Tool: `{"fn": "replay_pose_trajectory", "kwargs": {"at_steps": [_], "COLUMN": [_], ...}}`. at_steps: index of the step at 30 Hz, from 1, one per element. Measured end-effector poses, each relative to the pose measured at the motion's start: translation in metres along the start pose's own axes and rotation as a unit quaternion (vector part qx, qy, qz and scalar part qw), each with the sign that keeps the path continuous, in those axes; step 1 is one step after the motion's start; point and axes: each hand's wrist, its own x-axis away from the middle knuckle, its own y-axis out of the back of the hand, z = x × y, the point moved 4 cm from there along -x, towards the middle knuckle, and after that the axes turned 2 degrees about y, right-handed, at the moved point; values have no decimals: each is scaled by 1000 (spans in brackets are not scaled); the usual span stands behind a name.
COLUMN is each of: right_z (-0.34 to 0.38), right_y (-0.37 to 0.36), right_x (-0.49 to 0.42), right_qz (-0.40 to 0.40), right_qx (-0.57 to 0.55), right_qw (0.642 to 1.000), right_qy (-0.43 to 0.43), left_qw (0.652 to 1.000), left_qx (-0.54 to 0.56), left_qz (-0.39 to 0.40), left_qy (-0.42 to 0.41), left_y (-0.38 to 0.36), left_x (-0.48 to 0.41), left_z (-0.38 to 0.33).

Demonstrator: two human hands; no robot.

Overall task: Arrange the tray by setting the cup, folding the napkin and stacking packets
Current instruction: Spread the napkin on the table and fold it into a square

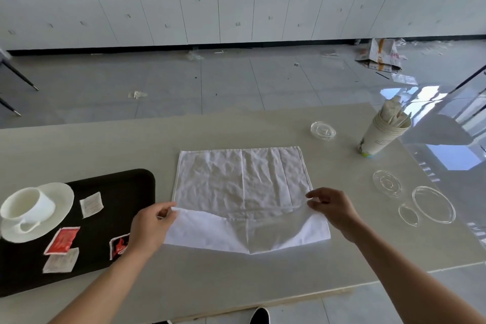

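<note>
Both hands were on the napkin (242, 179), which lay spread in the middle of the table (79, 144), its long side running parallel to the near edge. The left hand (151, 226) pinched the left corner of the near flap between thumb and fingertips. The right hand (332, 208) pinched the right corner the same way, its other fingers loosely curled. Between them the near strip stood turned up off the surface and sagged in the middle, its crease lying towards the table's near edge. The rest of the cloth lay flat straight ahead of both hands, towards the far edge. The fold, as I judged it, called for carrying both corners forward evenly to meet the far corners, and neither hand was nearer. At the table's near left corner sat the black tray (126, 184), with the cup (26, 204) on its saucer (60, 197) and four packets (62, 241) scattered apart, not yet stacked.
</note>
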Motion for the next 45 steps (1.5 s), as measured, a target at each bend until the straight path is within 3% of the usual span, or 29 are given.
{"fn": "replay_pose_trajectory", "kwargs": {"at_steps": [7, 19, 26, 37, 45], "right_z": [20, 46, 43, 20, 14], "right_y": [0, -1, -5, -21, -26], "right_x": [-28, -102, -155, -200, -211], "right_qz": [-47, -70, -89, -104, -103], "right_qx": [6, 27, 30, 125, 220], "right_qw": [998, 995, 995, 986, 969], "right_qy": [38, 59, 29, -28, -36], "left_qw": [990, 978, 984, 981, 984], "left_qx": [122, 171, 116, 21, -83], "left_qz": [-47, -76, -83, -109, -104], "left_qy": [57, 88, 107, 158, 122], "left_y": [5, 4, -7, -38, -52], "left_x": [-22, -88, -149, -193, -207], "left_z": [-13, -42, -45, -29, -29]}}
